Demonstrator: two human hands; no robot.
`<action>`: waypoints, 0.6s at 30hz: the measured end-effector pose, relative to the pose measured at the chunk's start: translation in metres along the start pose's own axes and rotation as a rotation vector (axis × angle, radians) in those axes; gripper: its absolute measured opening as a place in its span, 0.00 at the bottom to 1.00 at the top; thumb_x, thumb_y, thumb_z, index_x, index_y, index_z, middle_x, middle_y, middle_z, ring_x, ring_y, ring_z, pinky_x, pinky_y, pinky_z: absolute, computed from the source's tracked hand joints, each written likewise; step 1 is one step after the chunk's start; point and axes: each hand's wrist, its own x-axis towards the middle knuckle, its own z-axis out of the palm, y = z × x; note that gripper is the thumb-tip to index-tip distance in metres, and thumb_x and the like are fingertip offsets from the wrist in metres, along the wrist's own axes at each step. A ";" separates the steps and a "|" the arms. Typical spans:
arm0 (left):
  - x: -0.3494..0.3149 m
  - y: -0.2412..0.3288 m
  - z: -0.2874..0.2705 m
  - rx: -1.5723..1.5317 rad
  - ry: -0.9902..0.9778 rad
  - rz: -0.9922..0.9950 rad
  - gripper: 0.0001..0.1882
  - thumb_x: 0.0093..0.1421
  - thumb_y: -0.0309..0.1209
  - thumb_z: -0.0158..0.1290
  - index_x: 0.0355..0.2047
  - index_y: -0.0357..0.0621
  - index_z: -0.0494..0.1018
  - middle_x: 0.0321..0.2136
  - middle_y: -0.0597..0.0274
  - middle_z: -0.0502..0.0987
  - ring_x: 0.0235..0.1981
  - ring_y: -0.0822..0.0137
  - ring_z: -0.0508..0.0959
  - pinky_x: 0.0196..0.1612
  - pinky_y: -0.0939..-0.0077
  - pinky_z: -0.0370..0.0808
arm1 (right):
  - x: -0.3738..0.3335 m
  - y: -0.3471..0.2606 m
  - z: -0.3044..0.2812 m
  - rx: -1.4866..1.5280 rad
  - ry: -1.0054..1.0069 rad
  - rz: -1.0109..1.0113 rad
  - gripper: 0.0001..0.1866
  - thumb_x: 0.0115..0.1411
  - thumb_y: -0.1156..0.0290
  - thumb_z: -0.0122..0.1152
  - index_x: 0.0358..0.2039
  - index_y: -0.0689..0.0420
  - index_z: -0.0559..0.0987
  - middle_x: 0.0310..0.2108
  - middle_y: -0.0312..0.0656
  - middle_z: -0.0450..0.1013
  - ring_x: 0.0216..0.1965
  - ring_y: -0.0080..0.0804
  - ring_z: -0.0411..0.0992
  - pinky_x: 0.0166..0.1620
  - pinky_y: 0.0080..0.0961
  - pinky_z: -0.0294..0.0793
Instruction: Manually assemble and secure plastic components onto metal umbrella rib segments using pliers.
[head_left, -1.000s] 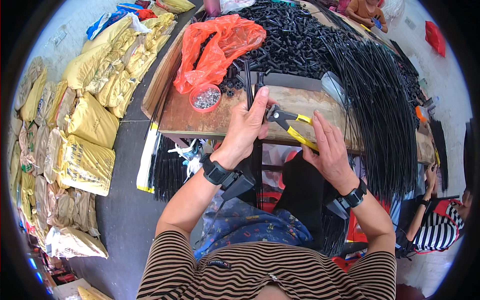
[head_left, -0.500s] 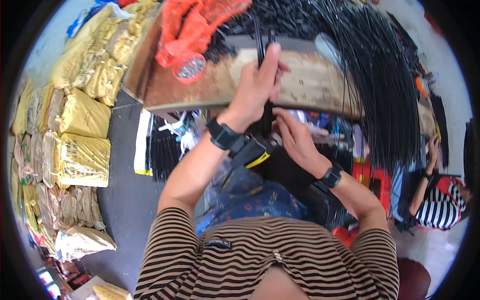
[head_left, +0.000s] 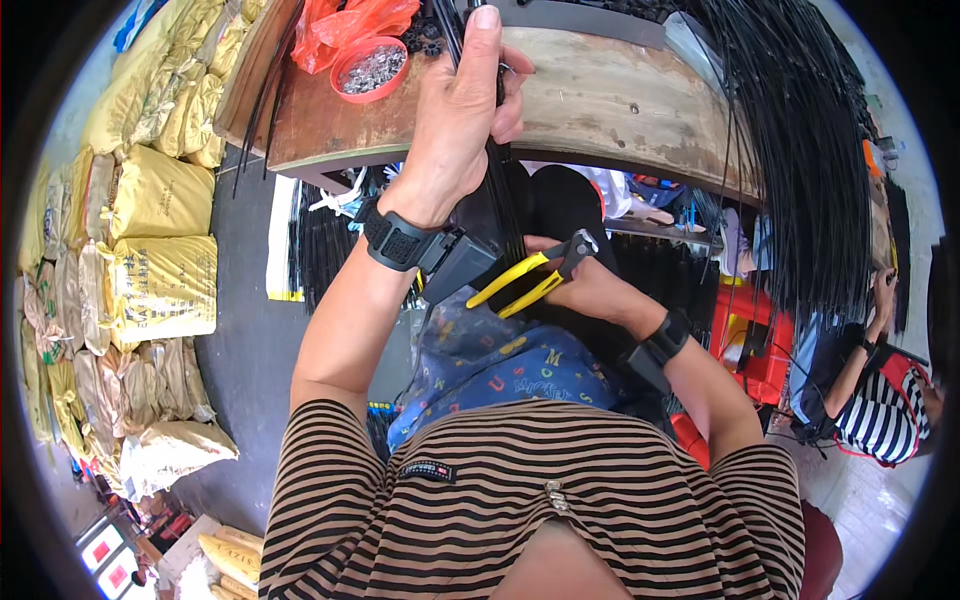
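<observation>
My left hand (head_left: 455, 130) is closed around a bundle of long, thin black strips (head_left: 502, 205), its thumb pointing away from me. The strips run from above the table edge down toward my lap. Pliers (head_left: 525, 284) with yellow handles and a dark metal head lie across my right hand (head_left: 595, 293), which is closed on them. Its fingertips are close to the lower part of the bundle; whether they touch it is hidden. Below both hands, a blue patterned cloth (head_left: 500, 365) covers my lap.
A red dish (head_left: 373, 70) of small metal pieces stands on the wooden table (head_left: 600, 90), beside a red plastic bag (head_left: 345, 30). Long black strands (head_left: 800, 150) hang over its right end. Yellow sacks (head_left: 165, 285) are stacked at left. Another person in a striped top (head_left: 880, 430) is at far right.
My left hand has moved slightly left and away from me with the strips. My right hand has drawn nearer to me, and the pliers have turned, showing both handles and the head.
</observation>
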 end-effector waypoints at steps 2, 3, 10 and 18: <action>0.002 -0.011 0.002 0.262 0.259 0.154 0.29 0.64 0.54 0.43 0.26 0.37 0.69 0.12 0.70 0.61 0.11 0.78 0.61 0.15 0.81 0.57 | -0.008 -0.015 -0.005 0.209 -0.145 0.171 0.39 0.51 0.78 0.61 0.63 0.60 0.58 0.52 0.41 0.65 0.54 0.27 0.62 0.57 0.22 0.60; 0.004 -0.013 0.004 0.244 0.249 0.131 0.28 0.64 0.54 0.43 0.26 0.37 0.69 0.12 0.70 0.61 0.10 0.78 0.61 0.15 0.81 0.56 | -0.010 -0.009 -0.001 0.212 -0.091 0.139 0.38 0.54 0.72 0.62 0.64 0.59 0.57 0.52 0.41 0.65 0.53 0.27 0.62 0.57 0.22 0.60; -0.001 -0.011 0.005 0.161 0.256 0.092 0.27 0.65 0.53 0.43 0.27 0.39 0.68 0.12 0.71 0.59 0.10 0.80 0.58 0.15 0.82 0.54 | -0.031 -0.049 -0.006 0.003 0.142 -0.004 0.25 0.69 0.54 0.38 0.53 0.60 0.72 0.46 0.39 0.71 0.43 0.25 0.69 0.51 0.24 0.67; -0.003 -0.008 0.003 0.173 0.214 0.094 0.26 0.65 0.53 0.42 0.27 0.40 0.68 0.15 0.70 0.61 0.11 0.79 0.59 0.15 0.83 0.54 | -0.053 -0.065 -0.005 0.251 0.153 0.137 0.24 0.68 0.50 0.39 0.34 0.60 0.73 0.24 0.39 0.74 0.28 0.26 0.75 0.36 0.23 0.75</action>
